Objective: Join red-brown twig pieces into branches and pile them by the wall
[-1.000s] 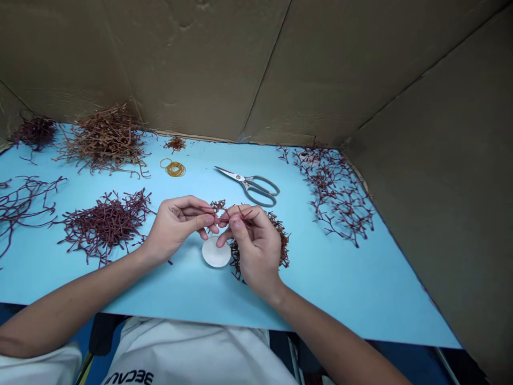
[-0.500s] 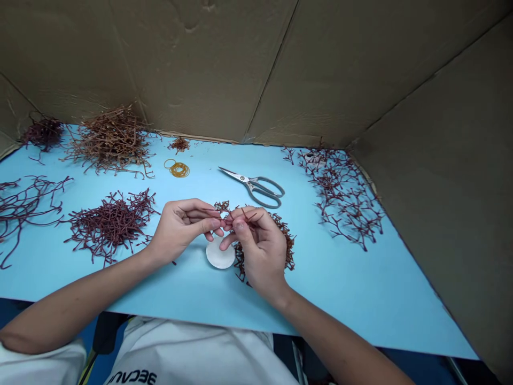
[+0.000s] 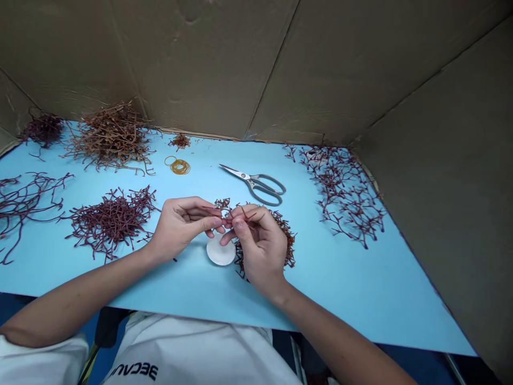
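Note:
Close together over the middle of the blue table, my left hand [image 3: 182,224] and my right hand [image 3: 262,240] both pinch thin reddish-brown twigs [image 3: 249,215]. Short forked ends stick up from between my right thumb and fingers. Another thin length runs along my left fingertips; whether it is the same piece I cannot tell. Below the fingertips lies a white round disc [image 3: 221,252]. A pile of short brown twig pieces [image 3: 289,243] is partly hidden behind my right hand. Scissors [image 3: 254,183] rest beyond my hands, blades pointing left.
Dark red twigs [image 3: 112,219] are heaped left of my hands, with longer stems [image 3: 30,200] farther left. A brown twig pile [image 3: 112,136] stands at the back beside yellow rubber bands [image 3: 179,167]. Forked twigs [image 3: 344,192] spread at right. Cardboard walls [image 3: 208,69] enclose the table.
My fingertips have drawn slightly closer together, both hands keeping their pinch on the twigs. The whole view has shifted a little; the things on the table stay where they were.

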`<state>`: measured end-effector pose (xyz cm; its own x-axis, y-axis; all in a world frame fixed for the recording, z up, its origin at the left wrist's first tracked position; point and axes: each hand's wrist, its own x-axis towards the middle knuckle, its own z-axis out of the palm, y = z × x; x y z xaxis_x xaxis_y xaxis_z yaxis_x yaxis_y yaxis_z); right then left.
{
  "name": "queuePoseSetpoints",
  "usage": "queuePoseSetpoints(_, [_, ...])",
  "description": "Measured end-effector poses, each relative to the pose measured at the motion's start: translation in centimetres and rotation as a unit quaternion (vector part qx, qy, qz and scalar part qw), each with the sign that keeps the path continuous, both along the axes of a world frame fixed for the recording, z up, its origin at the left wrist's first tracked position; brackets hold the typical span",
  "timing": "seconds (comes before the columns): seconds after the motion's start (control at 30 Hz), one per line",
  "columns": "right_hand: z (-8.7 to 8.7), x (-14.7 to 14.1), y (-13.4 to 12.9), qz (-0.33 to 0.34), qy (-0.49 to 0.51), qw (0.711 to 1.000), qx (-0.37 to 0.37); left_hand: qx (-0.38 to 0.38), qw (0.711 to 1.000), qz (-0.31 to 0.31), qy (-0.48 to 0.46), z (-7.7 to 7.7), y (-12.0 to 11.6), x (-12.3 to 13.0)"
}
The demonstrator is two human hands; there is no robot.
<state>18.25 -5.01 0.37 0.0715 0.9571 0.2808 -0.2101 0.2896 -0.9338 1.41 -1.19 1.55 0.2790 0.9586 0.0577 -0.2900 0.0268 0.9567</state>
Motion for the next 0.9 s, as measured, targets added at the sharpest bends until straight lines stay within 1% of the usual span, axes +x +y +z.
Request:
queuePoseSetpoints(0.2, [-0.24, 0.05, -0.03, 0.0, -0.015, 1.0, 0.02, 0.01, 1.0, 0.006, 0.014, -0.07, -0.04, -0.21])
queuePoseSetpoints(0.43, [-0.41, 0.04, -0.03, -0.01, -0.028, 0.999, 0.03, -0.002, 1.0, 0.014, 0.014, -0.03, -0.12, -0.15])
queuePoseSetpoints(0.73, [-0.1, 0.12, -0.12, -0.018, -0.073, 0.995, 0.064, -0.017, 1.0, -0.02, 0.007, -0.2, -0.19, -0.16])
queuePoseSetpoints(0.9, [-0.14, 0.15, -0.16, -0.017, -0.083, 0.994, 0.066, -0.024, 0.999, -0.031, -0.007, -0.13, -0.27, -0.08])
